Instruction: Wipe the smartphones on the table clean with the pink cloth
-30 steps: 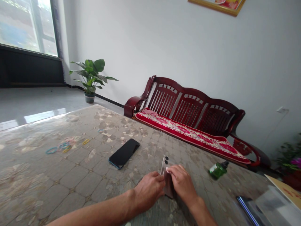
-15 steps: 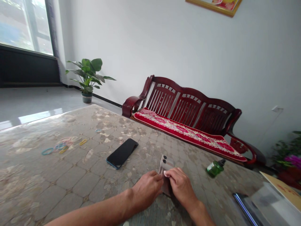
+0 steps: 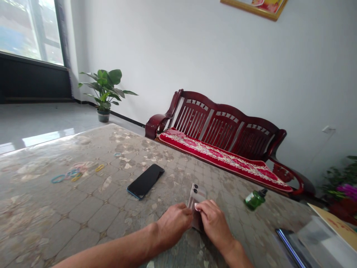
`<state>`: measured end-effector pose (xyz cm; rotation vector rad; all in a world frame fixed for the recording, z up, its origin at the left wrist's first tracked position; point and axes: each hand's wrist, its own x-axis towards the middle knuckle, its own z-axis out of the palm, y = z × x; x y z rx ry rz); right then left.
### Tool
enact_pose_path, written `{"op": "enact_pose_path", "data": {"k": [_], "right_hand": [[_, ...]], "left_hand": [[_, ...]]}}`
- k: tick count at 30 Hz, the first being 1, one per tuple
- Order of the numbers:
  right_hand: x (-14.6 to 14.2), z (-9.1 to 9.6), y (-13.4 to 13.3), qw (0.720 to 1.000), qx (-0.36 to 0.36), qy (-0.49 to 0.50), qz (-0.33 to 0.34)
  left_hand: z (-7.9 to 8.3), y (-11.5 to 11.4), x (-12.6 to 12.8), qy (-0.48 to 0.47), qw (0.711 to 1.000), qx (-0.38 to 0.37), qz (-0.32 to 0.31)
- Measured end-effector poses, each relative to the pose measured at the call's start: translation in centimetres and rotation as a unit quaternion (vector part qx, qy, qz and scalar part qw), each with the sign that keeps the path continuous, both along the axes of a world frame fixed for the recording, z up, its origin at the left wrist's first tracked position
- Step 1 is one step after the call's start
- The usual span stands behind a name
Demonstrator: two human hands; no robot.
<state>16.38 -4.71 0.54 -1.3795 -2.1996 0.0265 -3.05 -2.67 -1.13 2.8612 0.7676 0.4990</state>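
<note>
Face down on the table, with its two camera lenses at the far end, lies a pinkish-silver smartphone between my hands. My left hand is closed at the phone's left edge, its fingers bent against it. Over the right side of the phone, my right hand is pinched, and a small white bit, perhaps tissue or cloth, shows at its fingertips. Both hands cover the middle of the phone. A second smartphone, with a dark screen and blue edge, rests screen up further left.
Several coloured rubber bands lie at the left of the patterned tablecloth. A green bottle stands to the right. Near the right edge are a dark glossy object and a clear plastic sleeve. Beyond the table is a red wooden bench.
Hardly anything differs. My left hand's fingers have shifted very slightly left, and the view has moved a touch; the phones stay in place.
</note>
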Motion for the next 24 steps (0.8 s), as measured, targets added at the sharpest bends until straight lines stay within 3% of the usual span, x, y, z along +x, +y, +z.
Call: {"op": "enact_pose_path", "data": {"k": [9, 18, 24], "right_hand": [[-1.2, 0.2, 4.5, 1.000, -0.002, 0.024, -0.015], [-1.5, 0.5, 1.9, 0.998, -0.001, 0.003, 0.056], [-1.3, 0.5, 4.3, 1.000, 0.014, 0.006, -0.021]], "left_hand": [[1.3, -0.2, -0.5, 0.031, 0.999, -0.010, -0.006], [0.3, 0.0, -0.1, 0.008, 1.000, -0.012, 0.002], [0.5, 0.0, -0.4, 0.011, 1.000, -0.015, 0.000]]}}
